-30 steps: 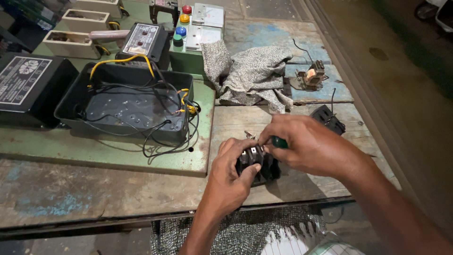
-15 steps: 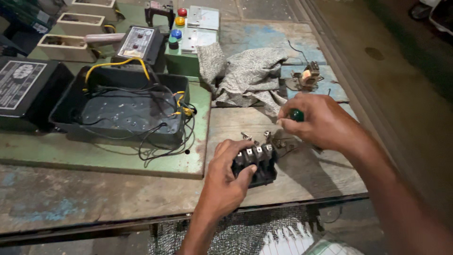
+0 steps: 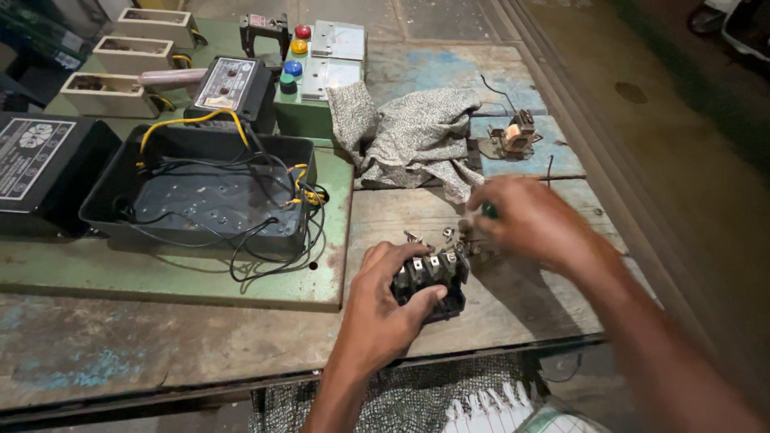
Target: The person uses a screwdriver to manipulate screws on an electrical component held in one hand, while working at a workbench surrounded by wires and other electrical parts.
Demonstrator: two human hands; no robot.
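The left hand (image 3: pixel 383 309) grips a black switch block (image 3: pixel 429 282) at the near edge of the wooden bench (image 3: pixel 521 297), while the right hand (image 3: pixel 525 220), blurred, pinches a green-handled screwdriver (image 3: pixel 488 211) just beyond it. The step looks like working the block's terminal screws, which calls for seating the tip squarely. Farther left sits an open black box (image 3: pixel 200 192) of wires, with a grey rag (image 3: pixel 417 128) behind.

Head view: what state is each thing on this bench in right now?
Black switch block: gripped by left hand, terminals up.
Right hand: blurred, closed on a green-tipped tool by small loose parts.
Black box: open, wires inside and spilling out.
Grey cloth: crumpled.
Button panel: lying flat, untouched.
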